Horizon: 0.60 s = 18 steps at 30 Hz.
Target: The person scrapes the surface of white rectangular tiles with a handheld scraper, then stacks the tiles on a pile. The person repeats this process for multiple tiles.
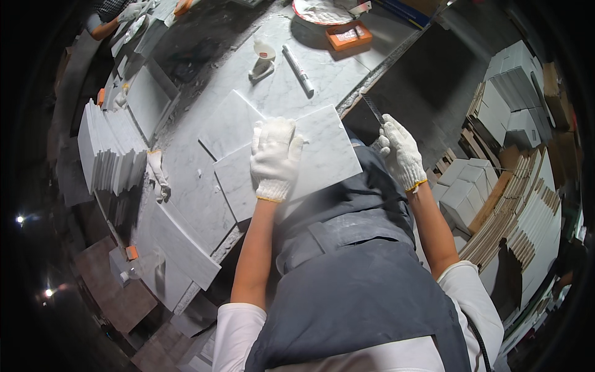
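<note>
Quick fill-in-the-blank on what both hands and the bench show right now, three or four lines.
1. The left hand lies flat on a marble ____.
2. The right hand grips a metal ____ at the bench edge.
3. Both hands wear white ____.
4. The marker lies beside an ____ box.

Missing words: tile; ruler; gloves; orange

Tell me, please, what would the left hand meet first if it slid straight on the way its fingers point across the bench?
The left hand lies flat on a marble tile, fingers pointing away from the person. Straight on, it would probably first cross onto the second marble tile behind, then bare marble bench; the marker pen seems slightly to the right.
</note>
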Motion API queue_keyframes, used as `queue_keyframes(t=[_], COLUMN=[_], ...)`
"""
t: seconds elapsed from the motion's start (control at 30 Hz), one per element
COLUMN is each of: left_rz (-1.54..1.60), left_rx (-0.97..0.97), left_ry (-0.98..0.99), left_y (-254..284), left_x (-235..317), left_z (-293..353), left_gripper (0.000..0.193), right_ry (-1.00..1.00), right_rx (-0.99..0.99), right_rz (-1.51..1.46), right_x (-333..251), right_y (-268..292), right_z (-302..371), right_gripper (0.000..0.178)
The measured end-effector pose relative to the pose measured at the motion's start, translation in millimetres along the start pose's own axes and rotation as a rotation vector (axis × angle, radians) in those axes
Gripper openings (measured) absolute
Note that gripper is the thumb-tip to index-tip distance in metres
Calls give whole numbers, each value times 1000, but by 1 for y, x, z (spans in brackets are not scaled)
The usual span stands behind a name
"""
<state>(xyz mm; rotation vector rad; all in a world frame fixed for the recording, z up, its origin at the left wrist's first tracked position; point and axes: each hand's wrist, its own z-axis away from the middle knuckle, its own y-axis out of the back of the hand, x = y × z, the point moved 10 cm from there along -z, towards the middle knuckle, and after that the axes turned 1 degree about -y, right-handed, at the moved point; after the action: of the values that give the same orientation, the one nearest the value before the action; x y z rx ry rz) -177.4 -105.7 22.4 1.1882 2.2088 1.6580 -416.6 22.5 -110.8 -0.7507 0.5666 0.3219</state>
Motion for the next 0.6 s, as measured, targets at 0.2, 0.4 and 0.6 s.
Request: queue_keyframes(t=[0.2,0.4,0.6], left_rz=[-47,-181,-147], left_rx=[-16,-94,-154], left_ry=[6,52,60], left_y=[-1,-15,-21], left_x=[1,-5,-9], left_z=[-2,7,7], left_gripper=[38,48,48], right_ry=[-122,-251,-322], right_rx=[-143,-308,-342], right_rz=[-237,-447,-378], right_x=[11,8,0], right_y=[-18,-29,-10], right_z=[-3,0,-7], right_gripper=[26,25,27])
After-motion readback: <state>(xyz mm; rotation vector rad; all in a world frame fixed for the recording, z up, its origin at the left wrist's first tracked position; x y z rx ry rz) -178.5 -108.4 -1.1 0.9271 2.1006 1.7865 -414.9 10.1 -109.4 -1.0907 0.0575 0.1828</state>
